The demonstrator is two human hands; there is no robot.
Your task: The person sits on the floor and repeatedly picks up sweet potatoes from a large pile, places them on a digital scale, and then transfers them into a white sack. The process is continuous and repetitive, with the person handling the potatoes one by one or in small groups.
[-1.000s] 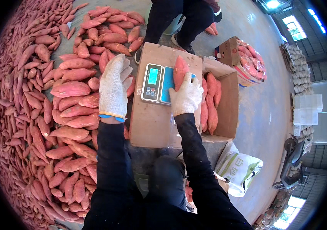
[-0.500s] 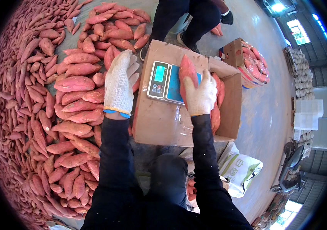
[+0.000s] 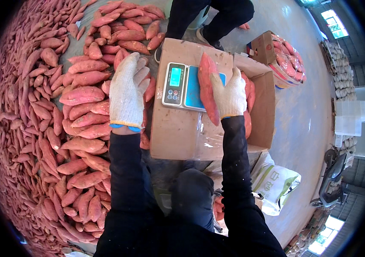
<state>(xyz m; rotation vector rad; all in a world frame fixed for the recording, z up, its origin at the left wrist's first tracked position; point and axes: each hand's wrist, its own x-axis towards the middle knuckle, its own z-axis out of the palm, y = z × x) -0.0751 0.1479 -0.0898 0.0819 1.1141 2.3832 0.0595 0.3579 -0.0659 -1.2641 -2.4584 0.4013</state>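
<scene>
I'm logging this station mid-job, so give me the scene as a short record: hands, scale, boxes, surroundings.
Right hand: white knitted glove; grips one long reddish-pink sweet potato; contact with plate unclear
Weighing device: silver-framed digital scale, blue plate, screen lit
Left hand: white knitted glove, left of the scale, nothing visible in it
Under scale: brown taped cardboard box
Right side: open-topped brown cardboard box containing sweet potatoes
Left side: large reddish-pink sweet potato heap
Beyond: another person's dark-trousered legs

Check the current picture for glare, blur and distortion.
Head view, rim: black fisheye border, bent edges; head view, centre: white glints on clear plastic tape across brown cardboard, long pink-red sweet potato reasonably sharp; head view, lower right: bright rectangular window nearly washed out.
</scene>
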